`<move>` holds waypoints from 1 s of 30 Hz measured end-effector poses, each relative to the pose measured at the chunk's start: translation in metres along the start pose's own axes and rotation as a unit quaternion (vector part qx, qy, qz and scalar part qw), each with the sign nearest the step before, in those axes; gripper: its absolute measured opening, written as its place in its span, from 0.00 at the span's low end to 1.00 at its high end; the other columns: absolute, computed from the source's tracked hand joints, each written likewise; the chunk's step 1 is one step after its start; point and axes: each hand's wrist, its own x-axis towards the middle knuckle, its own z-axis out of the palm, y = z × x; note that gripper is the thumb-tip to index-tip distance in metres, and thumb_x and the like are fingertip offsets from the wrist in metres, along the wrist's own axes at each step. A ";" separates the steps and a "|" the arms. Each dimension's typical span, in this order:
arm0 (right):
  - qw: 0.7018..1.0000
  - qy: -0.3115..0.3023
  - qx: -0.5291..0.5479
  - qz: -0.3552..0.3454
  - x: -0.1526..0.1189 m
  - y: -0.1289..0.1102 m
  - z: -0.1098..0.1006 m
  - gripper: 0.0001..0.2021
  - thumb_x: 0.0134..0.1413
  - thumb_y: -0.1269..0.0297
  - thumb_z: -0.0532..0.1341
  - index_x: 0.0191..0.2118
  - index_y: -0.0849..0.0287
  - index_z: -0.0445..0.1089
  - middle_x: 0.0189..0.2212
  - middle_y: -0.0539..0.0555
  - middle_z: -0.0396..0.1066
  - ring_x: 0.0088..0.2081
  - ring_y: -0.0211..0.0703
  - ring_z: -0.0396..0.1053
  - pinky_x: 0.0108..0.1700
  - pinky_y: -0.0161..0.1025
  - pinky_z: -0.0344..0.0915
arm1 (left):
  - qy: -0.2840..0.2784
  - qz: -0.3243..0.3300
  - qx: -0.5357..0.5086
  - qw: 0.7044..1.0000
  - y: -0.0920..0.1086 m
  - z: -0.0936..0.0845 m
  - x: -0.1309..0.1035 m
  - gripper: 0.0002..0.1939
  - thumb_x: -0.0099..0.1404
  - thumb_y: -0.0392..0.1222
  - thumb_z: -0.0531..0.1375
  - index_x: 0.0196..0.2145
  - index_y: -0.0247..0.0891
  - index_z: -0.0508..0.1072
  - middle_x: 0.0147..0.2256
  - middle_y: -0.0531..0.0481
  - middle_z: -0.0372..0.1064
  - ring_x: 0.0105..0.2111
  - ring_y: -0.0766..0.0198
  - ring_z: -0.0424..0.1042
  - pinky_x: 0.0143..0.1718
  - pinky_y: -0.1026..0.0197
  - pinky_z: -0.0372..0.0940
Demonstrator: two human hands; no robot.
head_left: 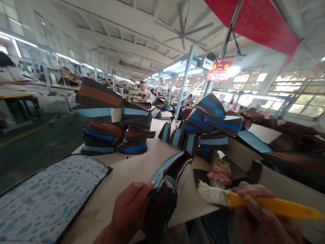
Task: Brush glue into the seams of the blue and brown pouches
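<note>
My left hand (130, 206) pinches the near edge of a folded fabric piece (161, 200), dark with a light blue stripe, which stands partly open above the table. In my right hand (261, 206) is a paintbrush (281, 206) with a yellow handle. Its whitish bristles point left toward the fabric piece and are apart from it. Behind the brush lie a crumpled pink cloth (219, 178) and a yellowish block-like object (221, 166), whose kind I cannot make out.
Stacks of striped fabric pieces stand at the back left (101, 118) and back right (208, 118) of the pale table (137, 164). A blue-patterned padded sheet (56, 193) covers the left edge. Brown fabric pieces (299, 162) pile up at the right. Other people sit farther back.
</note>
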 end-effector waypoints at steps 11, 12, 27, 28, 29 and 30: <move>0.900 -0.097 0.286 0.315 -0.041 0.054 0.059 0.06 0.58 0.59 0.63 0.38 0.54 0.73 0.17 0.44 0.62 0.14 0.28 0.54 0.26 0.31 0.70 | 0.038 -0.271 0.082 0.958 -0.034 -0.007 -0.066 0.18 0.69 0.45 0.56 0.55 0.40 0.67 0.47 0.43 0.69 0.44 0.57 0.72 0.42 0.55 0.73; 0.894 -0.084 0.291 0.332 -0.041 0.054 0.061 0.06 0.57 0.59 0.63 0.37 0.54 0.73 0.18 0.44 0.62 0.14 0.28 0.54 0.27 0.31 0.71 | 0.052 -0.278 0.092 0.955 -0.027 -0.014 -0.069 0.19 0.69 0.45 0.57 0.56 0.39 0.66 0.48 0.42 0.67 0.44 0.57 0.72 0.40 0.55 0.73; 0.862 0.023 0.267 0.430 -0.044 0.019 0.067 0.16 0.35 0.59 0.75 0.31 0.58 0.73 0.16 0.42 0.60 0.14 0.26 0.52 0.22 0.28 0.66 | -0.002 -0.390 -0.124 0.913 0.043 -0.046 -0.022 0.16 0.70 0.48 0.51 0.40 0.41 0.76 0.37 0.47 0.64 0.38 0.60 0.68 0.39 0.59 0.67; 0.869 0.018 0.263 0.419 -0.044 0.019 0.065 0.15 0.37 0.58 0.74 0.31 0.57 0.73 0.16 0.42 0.60 0.14 0.27 0.51 0.21 0.29 0.66 | 0.021 -0.413 -0.135 0.900 0.042 -0.046 -0.022 0.16 0.70 0.49 0.51 0.41 0.41 0.76 0.39 0.47 0.65 0.39 0.60 0.68 0.39 0.59 0.67; 0.875 0.011 0.260 0.408 -0.044 0.020 0.064 0.14 0.40 0.57 0.73 0.31 0.57 0.73 0.15 0.42 0.59 0.14 0.28 0.51 0.21 0.30 0.66 | 0.046 -0.438 -0.149 0.885 0.041 -0.047 -0.022 0.17 0.70 0.51 0.51 0.41 0.41 0.76 0.41 0.47 0.66 0.40 0.59 0.69 0.39 0.59 0.67; 0.879 0.003 0.260 0.400 -0.045 0.021 0.063 0.13 0.43 0.56 0.72 0.31 0.57 0.73 0.15 0.42 0.59 0.14 0.29 0.51 0.21 0.31 0.67 | 0.065 -0.463 -0.161 0.869 0.039 -0.047 -0.023 0.18 0.69 0.52 0.52 0.41 0.40 0.76 0.43 0.46 0.67 0.41 0.59 0.69 0.38 0.59 0.68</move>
